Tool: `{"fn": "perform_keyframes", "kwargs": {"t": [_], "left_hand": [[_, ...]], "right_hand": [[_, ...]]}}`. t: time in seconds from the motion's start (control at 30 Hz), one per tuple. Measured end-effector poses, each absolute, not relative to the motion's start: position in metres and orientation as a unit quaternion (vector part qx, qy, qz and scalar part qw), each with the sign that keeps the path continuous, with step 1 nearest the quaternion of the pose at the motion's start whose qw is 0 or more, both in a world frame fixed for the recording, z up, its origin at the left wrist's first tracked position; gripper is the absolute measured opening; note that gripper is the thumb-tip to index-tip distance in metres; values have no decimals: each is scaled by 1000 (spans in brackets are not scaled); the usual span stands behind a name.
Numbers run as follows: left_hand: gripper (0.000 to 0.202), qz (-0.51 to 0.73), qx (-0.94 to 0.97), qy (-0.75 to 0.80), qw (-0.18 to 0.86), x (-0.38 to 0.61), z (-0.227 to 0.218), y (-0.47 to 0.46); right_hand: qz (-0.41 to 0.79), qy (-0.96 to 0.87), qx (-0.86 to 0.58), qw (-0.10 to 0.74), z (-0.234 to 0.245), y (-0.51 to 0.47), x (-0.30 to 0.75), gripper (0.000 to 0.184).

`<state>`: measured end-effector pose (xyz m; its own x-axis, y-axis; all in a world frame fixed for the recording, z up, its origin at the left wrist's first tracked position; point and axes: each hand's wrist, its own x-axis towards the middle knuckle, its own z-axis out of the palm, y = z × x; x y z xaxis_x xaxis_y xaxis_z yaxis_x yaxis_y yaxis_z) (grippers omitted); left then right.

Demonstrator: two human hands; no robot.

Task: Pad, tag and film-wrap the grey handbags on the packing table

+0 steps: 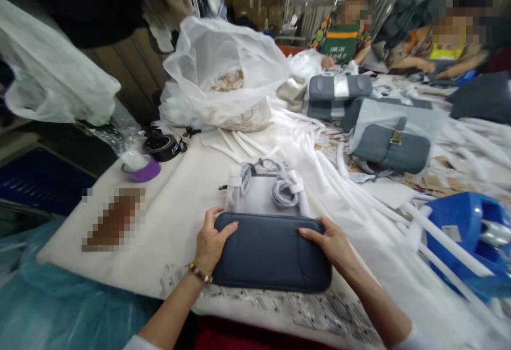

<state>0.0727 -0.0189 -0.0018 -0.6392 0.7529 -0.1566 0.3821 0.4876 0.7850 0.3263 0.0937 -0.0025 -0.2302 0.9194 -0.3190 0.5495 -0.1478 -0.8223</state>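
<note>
We hold a dark slate-blue bag [271,254] at the near edge of the table, on the cream cloth [175,206] right in front of us. It is a long, rounded oblong with soft corners and a smooth, matte, leather-like face. A curved stitched seam runs near each end and marks off a narrow side panel.

Our left hand [211,243] clasps the left end, thumb laid across the top face and fingers curled around the edge. Our right hand [331,242] grips the right end the same way, fingers spread over the upper corner.

Just behind the bag, touching it, lies a pale grey part [259,193] with straps wound in white wrapping [284,186]. We cannot tell whether it belongs to the same piece.

White tubes [359,190] lie scattered to the right, and a blue plastic thing [463,222] sits beyond them. Further back stand lighter grey bags [389,145] and a big clear sack [223,63]. A purple-rimmed roll [141,169] rests to the left, well apart from our hands.
</note>
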Motion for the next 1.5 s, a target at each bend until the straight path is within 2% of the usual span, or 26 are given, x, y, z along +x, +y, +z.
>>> {"fn": "perform_keyframes", "kwargs": {"t": [0.23, 0.4, 0.5, 0.6, 0.7, 0.83, 0.93, 1.0, 1.1, 1.23, 1.37, 1.5], "left_hand": [[35, 307, 389, 849, 184, 92, 22, -40], [45, 283, 404, 864, 96, 115, 23, -48], [50, 238, 529, 814, 21, 134, 22, -35], [56, 182, 640, 746, 7, 145, 21, 3], [45, 186, 644, 742, 15, 145, 22, 55], [17, 191, 636, 748, 23, 139, 16, 101], [15, 197, 628, 752, 35, 135, 7, 107], [19, 202, 626, 752, 43, 134, 3, 106], [27, 202, 623, 754, 55, 132, 0, 105], [31, 193, 622, 757, 61, 130, -3, 108], [34, 170, 625, 760, 61, 130, -3, 109], [20, 130, 631, 762, 63, 127, 8, 114]], "right_hand": [[425, -658, -583, 217, 4, 79, 330, 22], [424, -670, -575, 203, 2, 82, 329, 19], [420, -674, -575, 199, 5, 84, 328, 18], [420, -674, -574, 198, 7, 84, 328, 18], [429, -674, -569, 197, 3, 84, 329, 17], [440, -679, -556, 191, -6, 85, 332, 19], [426, -695, -552, 176, -9, 86, 335, 23], [376, -719, -566, 146, -9, 87, 337, 26], [231, -786, -558, 132, -8, 89, 334, 32], [45, -877, -431, 209, -17, 90, 318, 43], [-55, -890, -349, 289, -28, 83, 298, 26], [-70, -886, -354, 292, -30, 73, 288, 16]]}}
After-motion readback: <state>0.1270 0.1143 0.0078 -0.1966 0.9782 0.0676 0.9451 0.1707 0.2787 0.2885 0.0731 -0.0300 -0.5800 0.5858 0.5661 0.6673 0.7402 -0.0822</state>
